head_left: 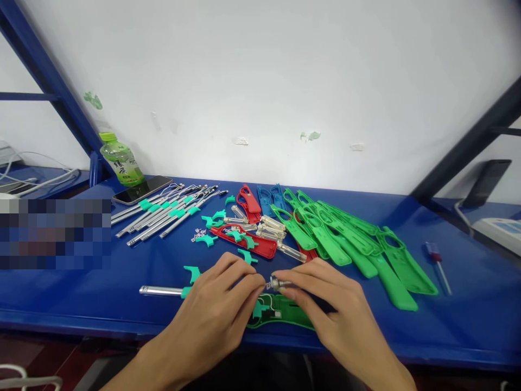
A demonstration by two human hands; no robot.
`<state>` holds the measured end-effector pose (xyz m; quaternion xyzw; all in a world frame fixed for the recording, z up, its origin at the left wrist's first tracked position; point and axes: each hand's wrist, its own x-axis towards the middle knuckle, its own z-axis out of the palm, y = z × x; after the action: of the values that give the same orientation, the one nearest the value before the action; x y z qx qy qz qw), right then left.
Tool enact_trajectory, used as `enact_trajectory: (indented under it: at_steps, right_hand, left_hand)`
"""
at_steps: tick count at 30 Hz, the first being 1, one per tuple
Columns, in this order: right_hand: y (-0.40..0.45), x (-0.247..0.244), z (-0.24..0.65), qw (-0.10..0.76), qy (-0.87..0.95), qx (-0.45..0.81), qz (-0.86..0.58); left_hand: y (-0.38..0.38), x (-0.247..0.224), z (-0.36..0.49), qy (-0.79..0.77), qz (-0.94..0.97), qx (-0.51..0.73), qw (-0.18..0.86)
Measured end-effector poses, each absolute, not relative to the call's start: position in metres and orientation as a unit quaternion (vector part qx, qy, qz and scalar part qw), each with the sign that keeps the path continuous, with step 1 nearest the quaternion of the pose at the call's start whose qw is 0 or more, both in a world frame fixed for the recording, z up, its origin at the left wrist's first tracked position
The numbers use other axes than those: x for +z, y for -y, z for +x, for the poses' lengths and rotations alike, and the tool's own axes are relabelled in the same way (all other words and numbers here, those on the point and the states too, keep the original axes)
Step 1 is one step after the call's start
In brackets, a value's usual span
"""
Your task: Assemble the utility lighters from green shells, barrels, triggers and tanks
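Note:
My right hand (329, 296) pinches a small clear tube (275, 283) with a shiny end, held level above the table. At that end my left hand (222, 304) has thumb and forefinger closed on a small metal piece (267, 285), mostly hidden by the fingertips. Below both hands lies a green plastic casing half (291, 310) with a white wire and a teal clip (260, 308) inside. A silver rod (160, 290) with teal fittings pokes out left of my left hand; its other end is hidden behind that hand.
Silver rods (163, 214), a phone (142, 190) and a bottle (122, 160) are at the left. Clear tubes (291, 251), a red casing (260, 245), blue casings (271, 199) and several green casings (337, 244) lie behind my hands. A screwdriver (439, 266) lies right.

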<state>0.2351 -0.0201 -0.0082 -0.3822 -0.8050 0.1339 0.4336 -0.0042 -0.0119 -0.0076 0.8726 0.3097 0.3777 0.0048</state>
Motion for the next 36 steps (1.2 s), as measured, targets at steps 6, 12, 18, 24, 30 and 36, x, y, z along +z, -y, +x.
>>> enact_trajectory:
  at_steps: [6, 12, 18, 24, 30, 36]
  right_hand:
    - [0.02, -0.007, 0.235, 0.432, 0.809, 0.131, -0.375]
    - [0.021, -0.008, 0.234, 0.409, 0.812, 0.137, -0.393]
    - [0.024, -0.013, 0.239, 0.397, 0.798, 0.108, -0.439]
    - [0.029, -0.016, 0.248, 0.389, 0.806, 0.115, -0.431]
    - [0.031, -0.017, 0.25, 0.382, 0.808, 0.126, -0.43]
    - [0.031, -0.016, 0.25, 0.383, 0.808, 0.15, -0.422]
  left_hand:
    - [0.013, -0.008, -0.004, -0.302, 0.877, 0.372, -0.015]
    - [0.011, -0.008, -0.004, -0.305, 0.875, 0.375, -0.015]
    - [0.017, -0.003, -0.005, -0.329, 0.863, 0.383, 0.026]
    - [0.023, -0.003, -0.007, -0.336, 0.879, 0.339, 0.017]
    - [0.023, -0.005, -0.007, -0.331, 0.89, 0.312, 0.028]
    - [0.023, -0.006, -0.008, -0.329, 0.891, 0.31, 0.034]
